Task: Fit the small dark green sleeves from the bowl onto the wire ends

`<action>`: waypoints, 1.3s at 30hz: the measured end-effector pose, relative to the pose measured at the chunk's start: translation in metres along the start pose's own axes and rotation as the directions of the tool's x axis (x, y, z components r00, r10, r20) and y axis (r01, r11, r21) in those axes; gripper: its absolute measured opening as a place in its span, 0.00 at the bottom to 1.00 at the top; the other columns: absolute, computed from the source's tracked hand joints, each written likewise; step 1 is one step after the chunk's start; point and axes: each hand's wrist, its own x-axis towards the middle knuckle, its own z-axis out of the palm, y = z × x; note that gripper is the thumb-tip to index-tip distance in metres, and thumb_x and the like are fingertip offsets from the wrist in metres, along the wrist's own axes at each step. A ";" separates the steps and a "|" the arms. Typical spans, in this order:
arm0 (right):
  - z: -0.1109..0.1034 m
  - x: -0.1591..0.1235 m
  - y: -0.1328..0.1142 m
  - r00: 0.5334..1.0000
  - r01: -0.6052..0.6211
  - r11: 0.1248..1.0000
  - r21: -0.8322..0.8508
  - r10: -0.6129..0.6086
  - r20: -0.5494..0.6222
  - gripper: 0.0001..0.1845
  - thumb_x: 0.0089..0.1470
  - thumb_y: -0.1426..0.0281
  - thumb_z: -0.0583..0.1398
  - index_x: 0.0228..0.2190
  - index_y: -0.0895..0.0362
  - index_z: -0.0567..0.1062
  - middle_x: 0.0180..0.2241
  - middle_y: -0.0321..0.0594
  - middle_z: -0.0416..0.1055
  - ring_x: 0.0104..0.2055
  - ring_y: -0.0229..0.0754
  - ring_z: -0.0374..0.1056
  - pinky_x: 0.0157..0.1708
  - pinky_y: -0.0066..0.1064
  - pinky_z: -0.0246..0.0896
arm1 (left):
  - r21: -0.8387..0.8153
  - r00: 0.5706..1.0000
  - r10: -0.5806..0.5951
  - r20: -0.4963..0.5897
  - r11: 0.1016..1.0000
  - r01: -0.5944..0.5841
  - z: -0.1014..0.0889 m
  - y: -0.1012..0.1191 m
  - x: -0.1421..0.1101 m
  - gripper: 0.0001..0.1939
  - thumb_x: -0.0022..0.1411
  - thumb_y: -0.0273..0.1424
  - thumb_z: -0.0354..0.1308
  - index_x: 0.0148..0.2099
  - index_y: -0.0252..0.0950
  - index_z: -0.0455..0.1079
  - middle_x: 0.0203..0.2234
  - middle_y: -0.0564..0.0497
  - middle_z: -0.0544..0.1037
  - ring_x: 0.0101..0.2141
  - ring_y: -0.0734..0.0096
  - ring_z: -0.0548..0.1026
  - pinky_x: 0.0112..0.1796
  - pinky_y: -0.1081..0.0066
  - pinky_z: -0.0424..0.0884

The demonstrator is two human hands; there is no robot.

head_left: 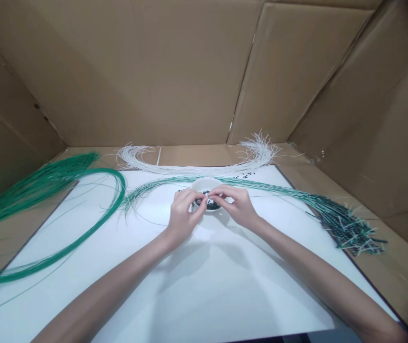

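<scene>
Over a small white bowl [204,182] of dark beads [212,206], both hands come together with their fingertips almost touching. My left hand [184,209] pinches thumb against forefinger at the bowl's left side. From the right, my right hand [239,205] makes a similar pinch. A tiny pale bit shows between the fingertips, too small to name. Just behind the bowl runs a bundle of thin green strands [271,186]. Its right end is thick with dark beads threaded on the strands [346,226], with pale tips sticking out.
Thick green strands [118,202] curve in a loop at the left. A bundle of white strands [189,169] lies along the back edge of the white board [125,286]. Several loose beads [245,176] rest behind the bowl. Cardboard walls [154,71] enclose the back and sides.
</scene>
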 end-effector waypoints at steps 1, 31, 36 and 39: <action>0.000 0.000 0.000 1.000 -0.011 1.000 0.012 0.011 0.002 0.06 0.49 0.72 0.56 0.28 0.56 0.74 0.27 0.39 0.72 0.30 0.36 0.65 0.26 0.26 0.61 | -0.002 1.000 -0.001 0.002 1.000 0.001 0.000 0.000 0.000 0.03 0.56 0.27 0.53 0.31 0.36 0.67 0.24 0.53 0.71 0.27 0.75 0.66 0.32 0.71 0.59; 0.004 0.003 -0.002 0.905 -0.381 0.745 0.548 0.421 0.056 0.06 0.39 0.69 0.63 0.24 0.59 0.76 0.20 0.34 0.70 0.19 0.31 0.64 0.21 0.24 0.61 | -0.061 0.998 0.014 -0.059 0.998 -0.018 -0.005 0.011 0.004 0.02 0.54 0.25 0.54 0.30 0.36 0.67 0.23 0.53 0.72 0.25 0.76 0.65 0.30 0.72 0.61; 0.005 0.002 -0.002 0.905 -0.381 0.742 0.552 0.420 0.060 0.06 0.39 0.69 0.64 0.24 0.58 0.76 0.20 0.34 0.70 0.20 0.32 0.64 0.21 0.25 0.62 | -0.054 0.998 0.015 -0.056 0.998 -0.018 -0.005 0.012 0.005 0.03 0.54 0.25 0.54 0.30 0.36 0.67 0.23 0.53 0.72 0.25 0.76 0.65 0.29 0.72 0.61; 0.005 0.002 -0.002 0.905 -0.381 0.729 0.568 0.421 0.066 0.06 0.39 0.69 0.63 0.24 0.58 0.75 0.20 0.35 0.70 0.21 0.32 0.64 0.21 0.25 0.62 | -0.064 0.998 0.012 -0.068 0.998 -0.016 -0.005 0.012 0.005 0.03 0.54 0.25 0.54 0.29 0.36 0.67 0.22 0.53 0.71 0.24 0.76 0.64 0.29 0.72 0.61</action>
